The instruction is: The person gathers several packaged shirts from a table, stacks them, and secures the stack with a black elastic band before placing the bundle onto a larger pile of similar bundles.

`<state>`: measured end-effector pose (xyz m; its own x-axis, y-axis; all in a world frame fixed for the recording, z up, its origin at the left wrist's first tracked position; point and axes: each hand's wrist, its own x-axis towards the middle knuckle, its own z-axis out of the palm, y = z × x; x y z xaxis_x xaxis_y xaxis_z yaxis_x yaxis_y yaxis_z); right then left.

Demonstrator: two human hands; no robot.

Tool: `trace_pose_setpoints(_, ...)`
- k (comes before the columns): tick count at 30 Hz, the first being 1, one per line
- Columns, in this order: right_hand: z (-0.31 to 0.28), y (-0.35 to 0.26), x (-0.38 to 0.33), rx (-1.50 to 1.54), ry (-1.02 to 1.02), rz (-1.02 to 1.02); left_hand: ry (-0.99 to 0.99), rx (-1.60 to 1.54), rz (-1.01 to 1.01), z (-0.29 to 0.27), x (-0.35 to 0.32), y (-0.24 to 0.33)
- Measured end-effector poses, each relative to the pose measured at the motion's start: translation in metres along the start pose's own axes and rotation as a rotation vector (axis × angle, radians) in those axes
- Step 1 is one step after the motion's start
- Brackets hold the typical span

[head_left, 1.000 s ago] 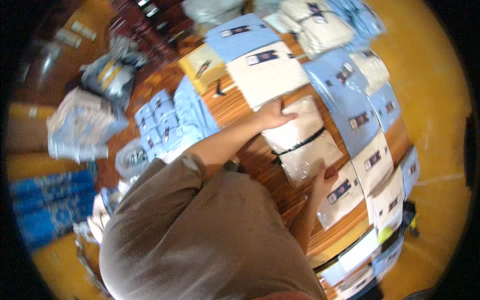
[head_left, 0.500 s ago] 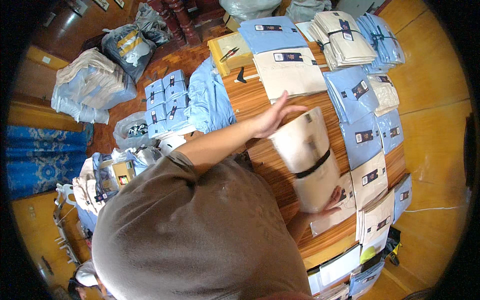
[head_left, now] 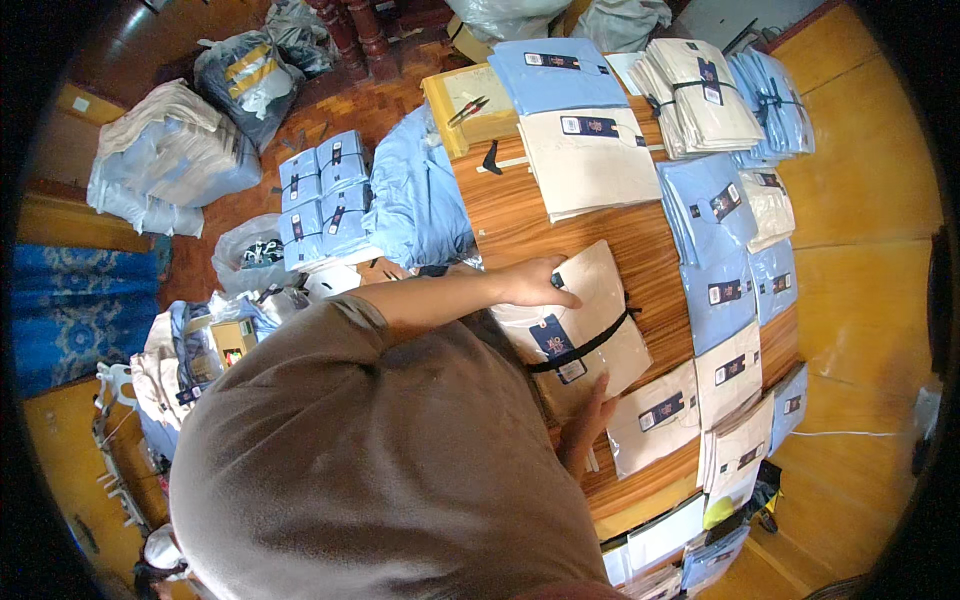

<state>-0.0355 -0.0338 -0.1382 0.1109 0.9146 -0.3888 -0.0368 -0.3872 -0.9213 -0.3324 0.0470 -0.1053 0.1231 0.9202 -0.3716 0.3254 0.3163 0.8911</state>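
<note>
Head view: a cream bundle [head_left: 603,295] of folded garments is held between both hands over the near side of the counter [head_left: 655,255], tag side up. A black strap [head_left: 600,342] is passed across its middle and over a dark tag [head_left: 549,338]. The upper-left edge is taken by the left hand [head_left: 533,283], partly open, thumb laid on the top face. The opposite edge is met by the right hand [head_left: 592,412], fingers slightly bent; palm hidden, so how far it is closed cannot be told. Whether the bundle is lifted or rested on the wood cannot be told either.

Step in hand, as judged: a strapped bundle is being handled two-handed, strapping apparently done. For any shift, an even hold at both edges is called for, layers kept square, strap not dragged. A flat cream pack [head_left: 640,420] is set just beside the right hand and could be bumped; beyond, a cream stack [head_left: 590,170] is laid near blue packs [head_left: 705,200].
</note>
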Motion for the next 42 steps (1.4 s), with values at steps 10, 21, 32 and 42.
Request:
trace_pose_setpoints(10, 0.066, -0.079, -0.034, 0.486, -0.053, 0.104, -0.102, -0.447, 0.192, -0.088, -0.031, -0.019)
trace_pose_setpoints(21, 0.197, -0.088, -0.001, -0.192, -0.206, -0.03, 0.308, -0.273, 0.057, -0.184, -0.084, -0.041)
trace_pose_setpoints(32, 0.187, -0.082, 0.011, -0.664, -0.264, -0.098, 0.509, -0.685, -0.092, -0.127, -0.159, -0.064)
trace_pose_setpoints(42, 0.091, -0.056, 0.013, -0.108, -0.304, 0.244, 0.06, -0.574, 0.202, -0.087, -0.154, -0.052)
